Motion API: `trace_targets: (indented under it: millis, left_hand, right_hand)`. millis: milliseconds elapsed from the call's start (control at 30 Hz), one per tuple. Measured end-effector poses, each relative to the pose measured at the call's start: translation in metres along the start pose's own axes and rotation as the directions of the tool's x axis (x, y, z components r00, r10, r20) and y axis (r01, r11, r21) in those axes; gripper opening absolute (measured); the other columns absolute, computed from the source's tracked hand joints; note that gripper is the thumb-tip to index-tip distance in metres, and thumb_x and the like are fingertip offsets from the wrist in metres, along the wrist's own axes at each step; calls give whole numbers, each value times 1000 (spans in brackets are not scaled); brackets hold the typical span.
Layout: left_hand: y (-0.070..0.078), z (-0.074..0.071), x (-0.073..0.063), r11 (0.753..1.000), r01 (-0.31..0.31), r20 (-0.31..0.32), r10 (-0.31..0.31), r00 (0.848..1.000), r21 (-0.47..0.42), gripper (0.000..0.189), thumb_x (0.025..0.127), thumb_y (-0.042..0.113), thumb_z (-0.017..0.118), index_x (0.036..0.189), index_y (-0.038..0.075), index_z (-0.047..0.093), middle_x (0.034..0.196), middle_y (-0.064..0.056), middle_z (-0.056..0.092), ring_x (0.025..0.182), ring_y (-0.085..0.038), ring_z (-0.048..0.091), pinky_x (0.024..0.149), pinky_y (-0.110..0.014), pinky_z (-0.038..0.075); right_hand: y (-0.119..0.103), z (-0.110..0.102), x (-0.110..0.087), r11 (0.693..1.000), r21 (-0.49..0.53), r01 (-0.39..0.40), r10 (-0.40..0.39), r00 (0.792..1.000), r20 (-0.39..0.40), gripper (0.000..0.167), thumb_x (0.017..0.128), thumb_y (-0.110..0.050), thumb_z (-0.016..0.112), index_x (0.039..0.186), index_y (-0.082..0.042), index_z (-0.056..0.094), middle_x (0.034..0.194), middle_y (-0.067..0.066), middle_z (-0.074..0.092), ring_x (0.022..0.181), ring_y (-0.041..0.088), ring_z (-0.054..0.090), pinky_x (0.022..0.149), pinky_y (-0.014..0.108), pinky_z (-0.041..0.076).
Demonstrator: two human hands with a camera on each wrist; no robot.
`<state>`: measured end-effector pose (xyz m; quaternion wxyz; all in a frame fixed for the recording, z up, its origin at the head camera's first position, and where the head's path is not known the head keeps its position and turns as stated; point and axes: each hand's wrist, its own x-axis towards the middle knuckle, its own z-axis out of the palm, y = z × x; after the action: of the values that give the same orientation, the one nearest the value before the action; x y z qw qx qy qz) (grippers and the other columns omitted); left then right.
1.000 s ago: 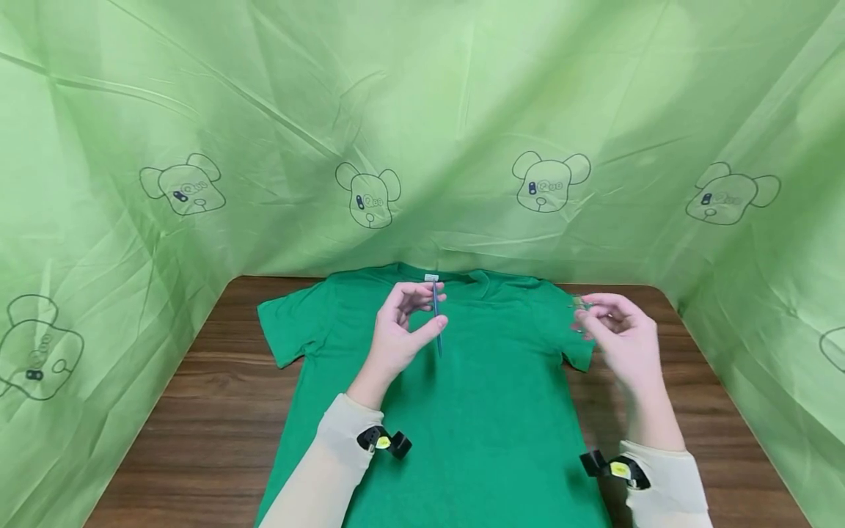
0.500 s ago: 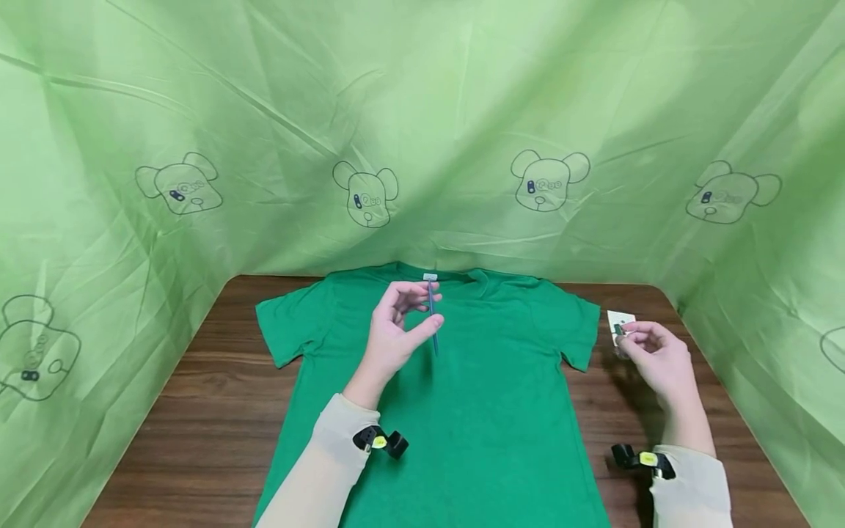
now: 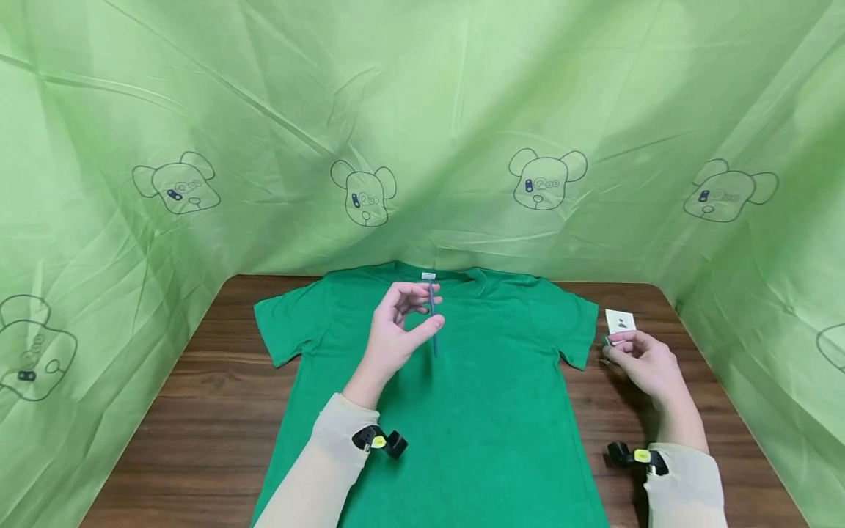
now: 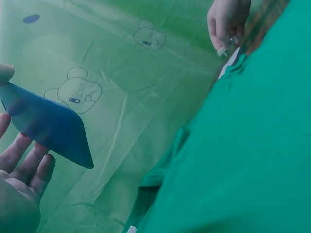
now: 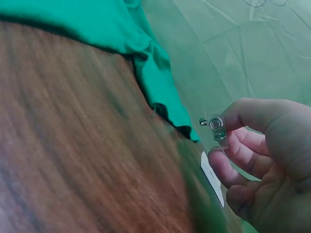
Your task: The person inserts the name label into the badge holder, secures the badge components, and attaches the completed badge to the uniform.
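Note:
My left hand (image 3: 396,330) holds a thin blue card (image 4: 48,124) with rounded corners, raised above the green T-shirt (image 3: 455,411). From the head view the card appears edge-on, between thumb and fingers. Over at the right, my right hand (image 3: 650,367) pinches a small clear piece with round metal fittings (image 5: 217,128) between thumb and index finger. Its exact kind is not plain. Just beyond those fingertips lies a small white card (image 3: 620,321) with dark marks, partly covered by the hand. The T-shirt is spread flat, collar at the far side.
A brown wooden table (image 3: 211,411) lies under the shirt and shows on both sides. Green fabric (image 3: 455,95) printed with bear heads hangs around the back and sides. The shirt's right sleeve (image 3: 574,330) ends left of the white card.
My right hand has moved right from over the sleeve to beside the white card, then slightly back left, uncovering the card. The left hand has stayed nearly still with the blue card.

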<state>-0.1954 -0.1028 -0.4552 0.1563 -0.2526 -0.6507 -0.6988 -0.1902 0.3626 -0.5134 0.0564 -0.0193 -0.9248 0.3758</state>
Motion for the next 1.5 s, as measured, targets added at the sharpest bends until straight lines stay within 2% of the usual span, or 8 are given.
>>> trace_targets:
  millis: [167, 400, 500, 700, 867, 1033, 1300, 1500]
  left_hand:
    - [0, -2, -1, 1000, 5, 0, -5, 1000, 0, 42, 95, 15, 85, 124, -2, 60, 137, -21, 71, 120, -34, 72, 99, -64, 53]
    - [0, -3, -1, 1000, 6, -2, -6, 1000, 3, 41, 95, 15, 85, 124, -1, 60, 136, -24, 70, 119, -32, 73, 99, -38, 57]
    - [1, -3, -1, 1000, 9, -1, -9, 1000, 4, 42, 95, 17, 86, 123, 0, 61, 136, -24, 70, 118, -32, 73, 98, -36, 56]
    - [1, -2, -1, 1000, 13, -2, -13, 1000, 12, 41, 94, 14, 86, 123, 0, 61, 135, -21, 72, 118, -34, 73, 98, -39, 57]
    - [1, 0, -1, 1000, 20, 0, -20, 1000, 10, 47, 94, 16, 86, 128, 0, 59, 137, -22, 71, 120, -36, 72, 100, -52, 55]
    - [1, 2, -2, 999, 36, -3, -36, 999, 7, 59, 93, 9, 86, 141, 3, 53, 141, -21, 69, 124, -34, 70, 101, -51, 52]
    - [4, 5, -2, 993, 51, -31, -48, 998, 106, 61, 89, 5, 89, 143, 11, 62, 144, -7, 69, 125, -28, 66, 101, -58, 52]
    - [7, 7, -3, 983, 73, -37, -67, 997, 170, 64, 86, 11, 93, 143, 17, 64, 143, -1, 68, 124, -25, 65, 102, -55, 51]
  right_hand:
    - [-1, 4, -1, 998, -57, -29, 31, 999, 31, 30, 102, -25, 77, 118, 0, 75, 93, 4, 75, 71, 5, 61, 67, 24, 47]
    - [-1, 4, -1, 997, -65, -43, 47, 997, 67, 34, 98, -27, 82, 118, 0, 76, 94, 5, 77, 78, 3, 62, 70, 23, 46]
    - [-2, 3, -1, 997, -63, -43, 47, 996, 70, 37, 97, -28, 84, 119, 1, 75, 95, 5, 78, 77, 2, 63, 69, 22, 47]
    - [-14, -4, 1, 999, -45, 2, -3, 999, -32, 37, 97, -27, 85, 120, 0, 75, 92, -1, 76, 73, -4, 62, 65, 20, 48]
    - [-42, -15, -3, 991, 117, 70, -50, 984, -170, 33, 98, -22, 85, 119, 0, 75, 85, -16, 72, 74, -4, 63, 65, 15, 48]
    - [-85, -19, -13, 965, 206, 160, -114, 969, -220, 24, 100, -19, 83, 115, -1, 77, 85, -14, 72, 75, 1, 64, 62, 16, 48]
    - [-149, -6, -11, 924, 256, 283, -237, 952, -195, 15, 102, -13, 80, 112, -2, 78, 88, -3, 73, 77, 7, 65, 69, 16, 51]
    - [-184, 12, 0, 917, 233, 324, -307, 946, -106, 15, 104, -17, 78, 114, -6, 79, 94, 6, 77, 82, 6, 70, 72, 16, 53]
